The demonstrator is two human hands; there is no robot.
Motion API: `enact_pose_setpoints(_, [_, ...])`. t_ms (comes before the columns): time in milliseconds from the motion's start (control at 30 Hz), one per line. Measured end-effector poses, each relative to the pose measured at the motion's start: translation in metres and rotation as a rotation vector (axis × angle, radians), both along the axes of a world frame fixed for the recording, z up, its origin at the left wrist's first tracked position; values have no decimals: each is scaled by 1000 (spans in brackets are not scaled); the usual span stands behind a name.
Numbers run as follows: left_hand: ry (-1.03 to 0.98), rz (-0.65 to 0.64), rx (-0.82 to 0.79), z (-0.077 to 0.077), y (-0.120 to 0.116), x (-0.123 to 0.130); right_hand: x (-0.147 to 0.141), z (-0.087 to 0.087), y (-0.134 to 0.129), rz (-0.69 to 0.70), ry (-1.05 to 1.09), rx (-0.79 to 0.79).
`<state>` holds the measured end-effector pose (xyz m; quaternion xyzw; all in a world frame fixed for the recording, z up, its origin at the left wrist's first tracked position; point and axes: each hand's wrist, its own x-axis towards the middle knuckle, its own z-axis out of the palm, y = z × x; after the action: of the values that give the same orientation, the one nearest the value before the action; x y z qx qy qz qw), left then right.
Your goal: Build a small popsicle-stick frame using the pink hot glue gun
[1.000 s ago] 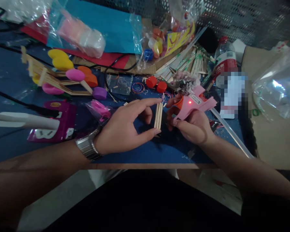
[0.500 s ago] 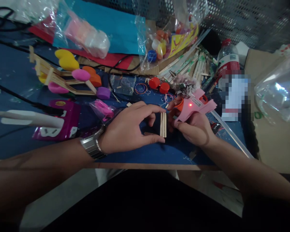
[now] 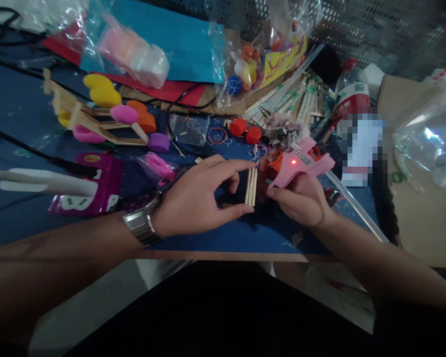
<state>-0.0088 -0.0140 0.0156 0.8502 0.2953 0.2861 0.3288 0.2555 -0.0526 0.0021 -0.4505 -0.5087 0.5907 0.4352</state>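
Observation:
Between the thumb and forefinger of my left hand (image 3: 196, 196), a small bundle of short wooden sticks (image 3: 251, 187) is held by its ends, side by side. My right hand (image 3: 301, 198) grips a pink hot glue gun (image 3: 301, 159) with a lit red light and an orange part near its front. A clear glue stick (image 3: 359, 208) sticks out from the gun's back toward the lower right. The gun's nozzle is largely hidden by my fingers, close to the right of the sticks.
To the left stand a purple power strip (image 3: 104, 191) with a white plug and a stick model (image 3: 96, 126) with coloured pieces. Red caps (image 3: 245, 130), loose wooden sticks (image 3: 306, 99) and a bottle (image 3: 353, 94) lie behind. Cardboard (image 3: 423, 213) is at the right.
The bundle of sticks has tilted slightly, its top leaning right and its lower end rising a little. Both hands stay nearly where they were.

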Motion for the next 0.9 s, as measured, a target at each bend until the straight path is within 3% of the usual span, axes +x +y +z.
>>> enact_pose_setpoints(333, [-17, -1, 16, -2, -1, 1, -7, 8, 3, -12, 8, -65])
enact_pose_setpoints(633, [-20, -88, 20, -4, -1, 0, 3, -6, -6, 10, -5, -19])
enact_pose_setpoints(733, [-13, -110, 17, -4, -2, 0, 2, -1, -5, 7, -1, -5])
enact_pose_setpoints(900, [2, -167, 21, -6, -3, 1, 1, 14, -1, 102, -173, 88])
